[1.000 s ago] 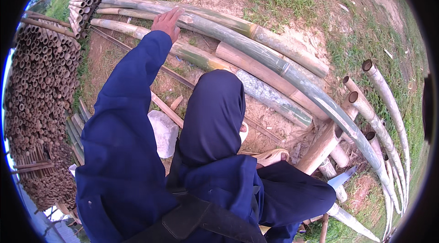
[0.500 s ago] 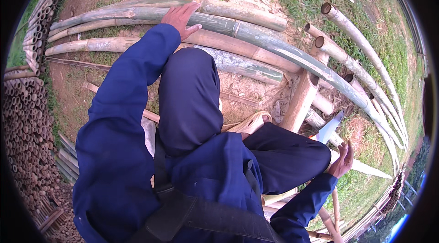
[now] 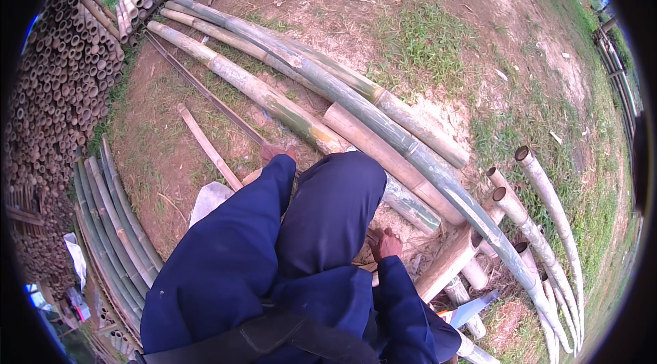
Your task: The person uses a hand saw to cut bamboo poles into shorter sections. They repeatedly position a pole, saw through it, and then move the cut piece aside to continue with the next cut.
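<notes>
A long, thin brown bamboo strip (image 3: 205,94) lies slantwise on the ground and passes behind my raised knee. My left hand (image 3: 279,152) is closed around it just left of the knee. On the knee's other side, my right hand (image 3: 388,245) is lowered with curled fingers at what looks like the same strip's near end. The knee hides the stretch between the hands. Close beyond them rest thick bamboo poles, among them a green and tan pole (image 3: 267,95) and a long green pole (image 3: 383,132).
A split bamboo piece (image 3: 209,147) lies left of my arm. At right, a cut bamboo trunk (image 3: 445,266) props the poles, beside a pale blue blade-like sheet (image 3: 472,309). Hollow poles (image 3: 540,206) stick up far right. Stacked bamboo (image 3: 65,56) fills the left.
My left hand has left the green pole and come down to the strip. My right hand has moved inward from the far right to beside the knee. The view has turned leftward.
</notes>
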Available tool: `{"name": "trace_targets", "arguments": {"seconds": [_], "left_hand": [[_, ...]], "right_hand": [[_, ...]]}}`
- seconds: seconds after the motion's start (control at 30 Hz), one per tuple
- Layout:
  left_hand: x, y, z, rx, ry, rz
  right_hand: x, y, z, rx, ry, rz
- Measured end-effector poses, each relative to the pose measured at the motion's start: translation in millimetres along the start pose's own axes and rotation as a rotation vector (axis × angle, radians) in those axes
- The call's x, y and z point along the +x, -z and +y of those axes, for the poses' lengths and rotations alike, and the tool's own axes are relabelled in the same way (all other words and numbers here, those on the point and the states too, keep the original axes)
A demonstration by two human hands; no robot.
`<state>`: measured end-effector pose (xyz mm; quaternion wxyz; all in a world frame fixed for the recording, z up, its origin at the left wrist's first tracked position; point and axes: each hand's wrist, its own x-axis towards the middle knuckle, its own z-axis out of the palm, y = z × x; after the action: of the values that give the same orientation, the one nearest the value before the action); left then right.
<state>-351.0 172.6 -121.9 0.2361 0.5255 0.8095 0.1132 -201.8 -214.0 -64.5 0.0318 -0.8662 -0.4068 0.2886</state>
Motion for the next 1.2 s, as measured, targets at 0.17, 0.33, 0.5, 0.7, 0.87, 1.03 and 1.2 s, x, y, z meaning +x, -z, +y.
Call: {"name": "trace_targets", "arguments": {"seconds": [0.17, 0.33, 0.5, 0.7, 0.87, 1.03, 1.2], "left_hand": [[104.6, -53.0, -74.4, -0.188, 0.391, -0.157], [-7.6, -63.9, 45.4, 0.251, 0.258, -0.153], [104.4, -56.2, -68.6, 0.105, 0.446, -0.115], [30.3, -7.1, -20.9, -0.809, 0.062, -0.217], [-8.3, 23.2, 38.0, -1.034, -0.078, -0.483], [-29.6, 22.0, 87.7, -1.104, -0.140, -0.652], [-41.2, 23.0, 117.0, -1.032, -0.183, -0.695]], "right_hand": [[15.6, -13.1, -15.3, 0.035, 0.083, 0.102], [26.0, -35.4, 52.6, -0.159, -0.114, 0.022], [21.9, -13.6, -10.9, -0.193, 0.171, 0.033], [-0.1, 43.0, 31.7, 0.221, 0.132, 0.143], [-13.7, 96.2, 67.6, 0.144, 0.265, 0.324], [-25.8, 130.5, 91.2, 0.139, 0.274, 0.439], [-26.2, 147.0, 94.4, 0.107, 0.249, 0.530]]}}
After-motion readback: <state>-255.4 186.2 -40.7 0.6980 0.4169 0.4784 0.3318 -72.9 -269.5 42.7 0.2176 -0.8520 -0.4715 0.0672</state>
